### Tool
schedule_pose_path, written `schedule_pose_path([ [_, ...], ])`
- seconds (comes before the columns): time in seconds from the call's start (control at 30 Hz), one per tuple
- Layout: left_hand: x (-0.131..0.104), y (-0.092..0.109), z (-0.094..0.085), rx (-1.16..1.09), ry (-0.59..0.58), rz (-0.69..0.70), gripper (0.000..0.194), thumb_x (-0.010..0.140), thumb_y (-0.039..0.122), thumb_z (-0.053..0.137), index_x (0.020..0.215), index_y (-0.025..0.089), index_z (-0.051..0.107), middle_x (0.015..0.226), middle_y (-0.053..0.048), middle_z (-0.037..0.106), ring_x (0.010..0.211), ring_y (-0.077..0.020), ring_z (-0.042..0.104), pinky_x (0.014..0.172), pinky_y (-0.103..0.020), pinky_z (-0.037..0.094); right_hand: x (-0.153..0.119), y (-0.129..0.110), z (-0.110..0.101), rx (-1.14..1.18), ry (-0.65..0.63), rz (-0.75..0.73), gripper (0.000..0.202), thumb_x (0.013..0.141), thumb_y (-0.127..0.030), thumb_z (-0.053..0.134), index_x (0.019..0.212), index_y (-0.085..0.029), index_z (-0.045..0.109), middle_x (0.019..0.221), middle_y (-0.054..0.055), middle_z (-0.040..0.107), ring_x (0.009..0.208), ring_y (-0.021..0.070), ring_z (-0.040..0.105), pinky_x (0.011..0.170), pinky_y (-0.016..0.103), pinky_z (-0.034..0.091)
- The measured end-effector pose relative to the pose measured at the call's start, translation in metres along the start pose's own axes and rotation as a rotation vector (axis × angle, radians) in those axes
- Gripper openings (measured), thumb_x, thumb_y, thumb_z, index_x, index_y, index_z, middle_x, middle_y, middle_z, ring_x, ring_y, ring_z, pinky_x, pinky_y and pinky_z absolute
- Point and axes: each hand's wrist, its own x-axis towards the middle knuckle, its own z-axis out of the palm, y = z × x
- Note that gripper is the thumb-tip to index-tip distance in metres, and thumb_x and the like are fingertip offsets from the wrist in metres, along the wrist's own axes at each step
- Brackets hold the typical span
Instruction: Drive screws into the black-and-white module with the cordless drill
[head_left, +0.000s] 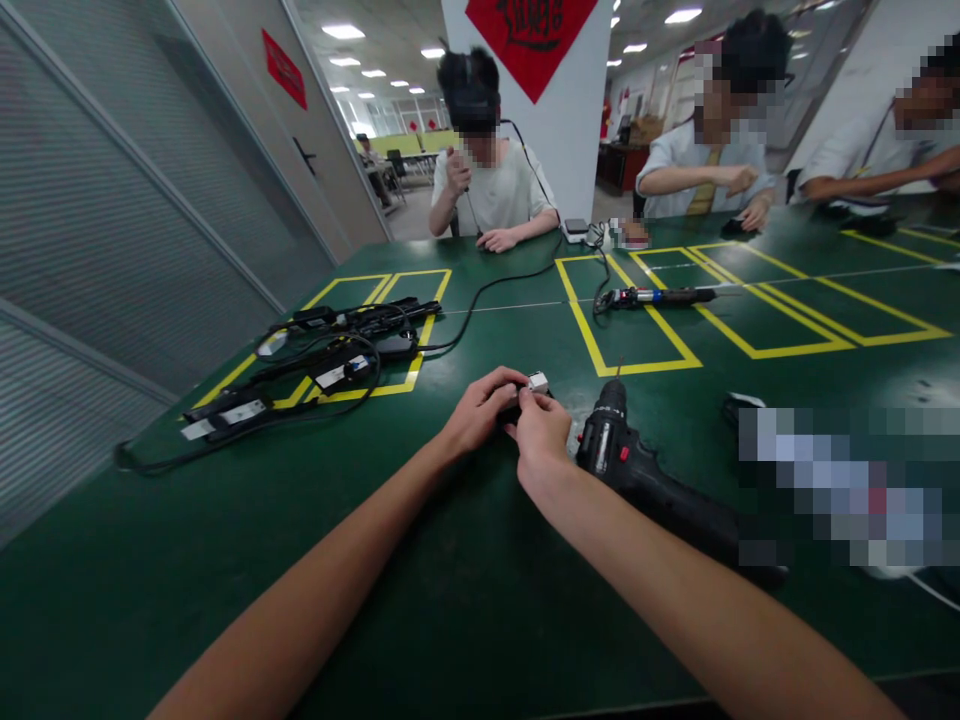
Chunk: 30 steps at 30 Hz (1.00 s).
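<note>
My left hand (484,408) and my right hand (543,430) meet just above the green table (420,560). The fingers of both are closed round a small black-and-white part (538,382). Its white, block-shaped end sticks up past my right fingertips, and the dark portion is mostly hidden between the hands, so its exact kind does not show. Close beside my right hand and forearm lies a black cordless drill (609,445) on its side, its bit pointing away from me. Part of its handle is behind my right forearm.
Several black adapters and cables (352,360) lie at the left. An electric screwdriver (660,296) rests across yellow tape outlines (645,368). A blurred-out item (847,480) lies at the right. Across the table, a person (491,180) holds a thin tool; two others sit farther right.
</note>
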Motion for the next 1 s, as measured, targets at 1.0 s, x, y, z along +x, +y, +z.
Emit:
schedule_pose_path([
  [1.0, -0.001, -0.005, 0.024, 0.316, -0.068, 0.288, 0.026, 0.081, 0.021, 0.054, 0.107, 0.023, 0.055, 0.113, -0.006, 0.061, 0.11, -0.0228, 0.049, 0.096, -0.044, 0.042, -0.056, -0.07, -0.176, -1.911, -0.243, -0.728, 0.071, 0.079, -0.02, 0.046, 0.146, -0.003, 0.026, 0.137, 0.032, 0.042, 0.092, 0.0444, 0.06, 0.067, 0.056, 0.051],
])
